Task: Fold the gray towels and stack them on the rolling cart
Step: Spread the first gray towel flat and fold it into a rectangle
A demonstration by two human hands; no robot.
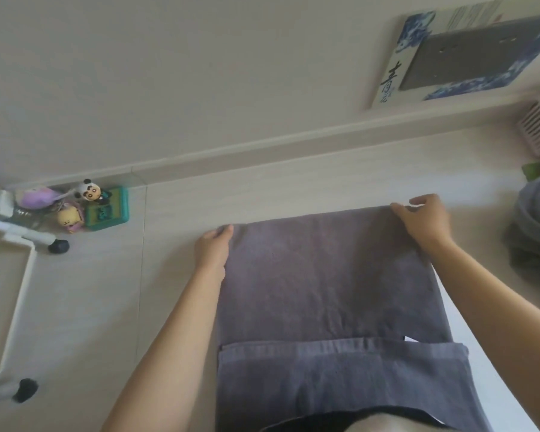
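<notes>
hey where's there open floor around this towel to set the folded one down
Bare floor lies left of the gray towel, between it and the white cart frame, and beyond its far edge up to the baseboard. Crowded spots: the toys at far left, and the towel pile at right.

A gray towel (321, 275) lies spread flat on the pale floor (262, 188), its far edge near the baseboard and its near end folded back over itself. More gray towels (536, 219) sit heaped at the floor's right edge.
</notes>
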